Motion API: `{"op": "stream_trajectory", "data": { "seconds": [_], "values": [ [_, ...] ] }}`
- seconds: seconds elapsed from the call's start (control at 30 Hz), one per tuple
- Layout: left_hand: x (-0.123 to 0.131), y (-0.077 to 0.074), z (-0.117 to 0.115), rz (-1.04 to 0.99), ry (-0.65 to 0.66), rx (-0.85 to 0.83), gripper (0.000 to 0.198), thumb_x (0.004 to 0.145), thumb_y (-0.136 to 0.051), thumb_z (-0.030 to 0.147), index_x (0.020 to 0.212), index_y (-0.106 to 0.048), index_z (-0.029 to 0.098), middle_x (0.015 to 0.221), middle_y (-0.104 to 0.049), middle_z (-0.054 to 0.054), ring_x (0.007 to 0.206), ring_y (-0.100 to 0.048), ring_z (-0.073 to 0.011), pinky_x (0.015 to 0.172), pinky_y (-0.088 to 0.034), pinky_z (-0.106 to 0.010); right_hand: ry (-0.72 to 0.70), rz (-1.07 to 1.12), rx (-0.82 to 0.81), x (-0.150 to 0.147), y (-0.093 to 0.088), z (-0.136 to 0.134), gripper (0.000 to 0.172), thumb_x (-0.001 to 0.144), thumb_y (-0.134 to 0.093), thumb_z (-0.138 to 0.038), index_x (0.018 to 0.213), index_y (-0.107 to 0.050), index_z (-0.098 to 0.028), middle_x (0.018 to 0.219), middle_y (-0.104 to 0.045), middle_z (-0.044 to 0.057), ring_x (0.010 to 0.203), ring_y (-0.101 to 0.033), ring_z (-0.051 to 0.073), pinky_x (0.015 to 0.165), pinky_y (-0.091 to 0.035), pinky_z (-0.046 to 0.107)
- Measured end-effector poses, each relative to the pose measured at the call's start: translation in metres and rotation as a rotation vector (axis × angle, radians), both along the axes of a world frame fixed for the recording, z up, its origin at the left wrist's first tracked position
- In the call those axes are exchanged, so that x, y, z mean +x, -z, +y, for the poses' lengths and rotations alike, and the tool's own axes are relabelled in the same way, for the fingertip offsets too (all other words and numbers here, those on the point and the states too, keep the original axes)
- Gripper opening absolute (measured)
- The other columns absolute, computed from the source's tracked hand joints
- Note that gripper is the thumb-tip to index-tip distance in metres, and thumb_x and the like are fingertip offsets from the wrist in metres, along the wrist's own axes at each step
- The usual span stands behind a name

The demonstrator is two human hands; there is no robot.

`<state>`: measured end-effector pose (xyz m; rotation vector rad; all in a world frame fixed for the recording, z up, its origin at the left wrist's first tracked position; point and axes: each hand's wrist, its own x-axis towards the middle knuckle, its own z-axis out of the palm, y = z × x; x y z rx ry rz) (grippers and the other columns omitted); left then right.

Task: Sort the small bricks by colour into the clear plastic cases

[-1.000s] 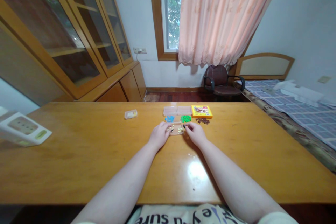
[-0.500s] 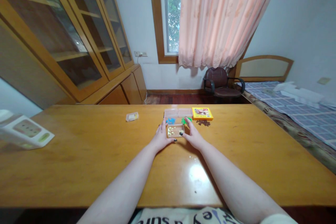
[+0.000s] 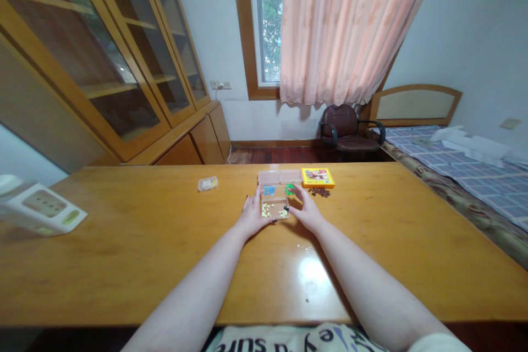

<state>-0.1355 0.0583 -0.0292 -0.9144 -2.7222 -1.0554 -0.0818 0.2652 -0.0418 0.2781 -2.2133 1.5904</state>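
A small clear plastic box [image 3: 275, 218] with pale yellow bits [image 3: 267, 210] inside is between my two hands. My left hand [image 3: 251, 215] is around its left side, the thumb along the near edge and the fingers pointing away. At its right side is my right hand [image 3: 307, 212], thumb against the near right corner and fingers curved forward. Just beyond the box are blue pieces [image 3: 269, 190] and green pieces [image 3: 289, 190], partly covered by my fingertips. Behind them lies a clear compartment case [image 3: 269, 176]. Whether the box touches the table cannot be made out.
A yellow picture box [image 3: 318, 177] lies to the right of the case, with brown pieces [image 3: 319, 192] in front. A small clear container [image 3: 207, 183] sits further left on the wooden table [image 3: 165, 242]. A white carton [image 3: 39, 206] stands at the far left.
The clear box has come slightly nearer to me and left, and the yellow bits inside lie a little differently. The right fingers have shifted, showing the green pieces differently.
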Motion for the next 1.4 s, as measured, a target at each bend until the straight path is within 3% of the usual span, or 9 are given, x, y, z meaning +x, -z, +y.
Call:
{"op": "stream_trajectory", "data": {
  "seconds": [0.13, 0.23, 0.4, 0.57, 0.73, 0.97, 1.2, 1.3, 1.4],
  "values": [
    [0.004, 0.0, 0.0, 0.145, 0.039, -0.061, 0.105, 0.066, -0.075, 0.035, 0.146, -0.007, 0.024, 0.144, -0.036, -0.013, 0.131, -0.037, -0.0279, 0.11, -0.025, -0.05, 0.042, 0.057, 0.09, 0.003, -0.008, 0.004, 0.056, 0.076, -0.066, -0.035, 0.128, -0.048, -0.022, 0.121, -0.055, 0.011, 0.109, -0.055, 0.023, 0.098, -0.043, 0.043],
    [0.006, -0.004, -0.001, 0.231, 0.059, -0.128, 0.082, 0.071, -0.071, 0.03, 0.141, -0.027, 0.024, 0.139, -0.045, -0.011, 0.129, -0.04, -0.0257, 0.111, -0.023, -0.051, 0.026, 0.095, 0.162, 0.008, -0.014, 0.005, 0.028, 0.086, -0.054, -0.036, 0.107, -0.065, -0.022, 0.109, -0.061, 0.009, 0.104, -0.057, 0.022, 0.094, -0.045, 0.042],
    [0.01, -0.015, -0.002, 0.248, 0.121, -0.273, 0.045, 0.078, -0.065, 0.028, 0.121, -0.055, 0.024, 0.133, -0.052, -0.008, 0.127, -0.042, -0.0246, 0.111, -0.019, -0.054, -0.005, -0.022, 0.373, 0.011, -0.017, 0.002, 0.029, 0.089, -0.047, -0.031, 0.092, -0.073, -0.021, 0.102, -0.068, 0.009, 0.1, -0.06, 0.021, 0.092, -0.046, 0.039],
    [0.026, -0.017, 0.002, 0.209, 0.237, -0.414, 0.056, 0.081, -0.061, 0.033, 0.133, -0.045, 0.022, 0.14, -0.045, -0.01, 0.131, -0.038, -0.0237, 0.113, -0.02, -0.05, -0.038, -0.087, 0.62, 0.014, -0.024, -0.005, 0.028, 0.089, -0.047, -0.027, 0.105, -0.069, -0.026, 0.111, -0.068, 0.007, 0.11, -0.058, 0.021, 0.102, -0.036, 0.045],
    [0.044, -0.016, 0.011, 0.134, 0.192, -0.516, 0.072, 0.08, -0.058, 0.041, 0.141, -0.033, 0.015, 0.148, -0.03, -0.016, 0.138, -0.024, -0.0296, 0.113, -0.015, -0.054, -0.011, -0.09, 0.743, 0.016, -0.027, -0.014, 0.031, 0.085, -0.051, -0.019, 0.111, -0.066, -0.028, 0.122, -0.061, 0.008, 0.118, -0.053, 0.024, 0.106, -0.027, 0.053],
    [0.049, -0.014, 0.015, 0.121, 0.157, -0.513, 0.074, 0.079, -0.057, 0.045, 0.142, -0.031, 0.018, 0.149, -0.027, -0.016, 0.14, -0.019, -0.0308, 0.113, -0.009, -0.055, -0.054, -0.045, 0.688, 0.016, -0.023, -0.01, 0.033, 0.084, -0.052, -0.019, 0.113, -0.065, -0.03, 0.125, -0.06, 0.005, 0.122, -0.05, 0.024, 0.105, -0.031, 0.052],
    [0.042, -0.017, 0.005, 0.151, 0.137, -0.547, 0.066, 0.082, -0.053, 0.05, 0.141, -0.034, 0.027, 0.15, -0.026, -0.014, 0.139, -0.019, -0.0319, 0.11, -0.005, -0.06, 0.116, 0.033, 0.57, 0.014, -0.022, -0.001, 0.028, 0.087, -0.05, -0.025, 0.108, -0.068, -0.02, 0.118, -0.063, 0.012, 0.112, -0.056, 0.025, 0.1, -0.039, 0.048],
    [0.035, -0.019, -0.003, 0.149, 0.017, -0.578, 0.061, 0.084, -0.049, 0.05, 0.139, -0.038, 0.025, 0.147, -0.033, -0.015, 0.138, -0.021, -0.0324, 0.11, -0.007, -0.059, 0.131, 0.061, 0.508, 0.015, -0.023, -0.001, 0.026, 0.087, -0.05, -0.025, 0.103, -0.069, -0.02, 0.109, -0.067, 0.011, 0.104, -0.06, 0.023, 0.094, -0.045, 0.044],
    [0.027, -0.021, -0.01, 0.126, -0.222, -0.614, 0.06, 0.085, -0.046, 0.052, 0.136, -0.043, 0.021, 0.144, -0.037, -0.018, 0.137, -0.023, -0.0358, 0.108, -0.011, -0.06, 0.119, 0.069, 0.472, 0.016, -0.024, -0.002, 0.025, 0.086, -0.05, -0.025, 0.101, -0.069, -0.021, 0.105, -0.069, 0.009, 0.101, -0.061, 0.022, 0.093, -0.046, 0.043]
  ]
}}
